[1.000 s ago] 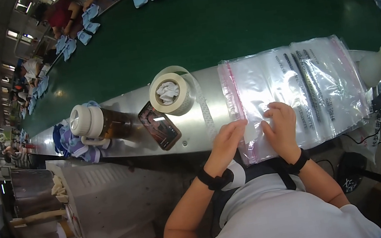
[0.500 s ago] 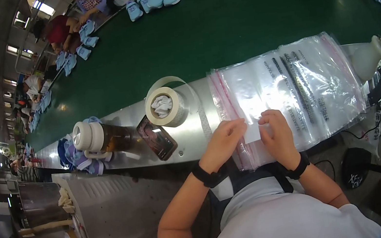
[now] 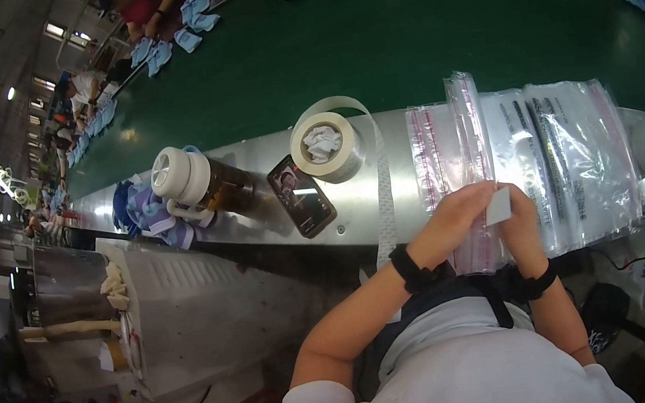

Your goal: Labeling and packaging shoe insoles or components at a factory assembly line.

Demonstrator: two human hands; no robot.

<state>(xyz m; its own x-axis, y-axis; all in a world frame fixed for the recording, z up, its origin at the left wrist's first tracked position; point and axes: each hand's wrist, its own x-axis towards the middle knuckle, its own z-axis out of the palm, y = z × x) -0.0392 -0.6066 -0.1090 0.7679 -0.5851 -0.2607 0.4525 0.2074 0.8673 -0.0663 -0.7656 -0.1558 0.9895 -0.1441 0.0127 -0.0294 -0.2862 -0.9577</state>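
While both hands meet at the near edge of the steel bench, the left hand (image 3: 458, 219) curls its fingers closed on a small white slip (image 3: 498, 207), and the right hand (image 3: 519, 224) pinches the slip's other side with the thumb up against it; whether the right fingers also grip the bag beneath, I can't quite tell at this angle. Both wrists are bent down, forearms rising from the lower edge, elbows tucked. Under them lies the stack of clear zip bags (image 3: 549, 155), spread over the bench top (image 3: 371, 194) and hanging past its front lip. That overhang is the risk: a tug could drag slippery bags off the edge. Further left, the tape roll (image 3: 324, 147) trails a loose strip, beside a phone (image 3: 302, 196) and a capped jar (image 3: 199, 182).
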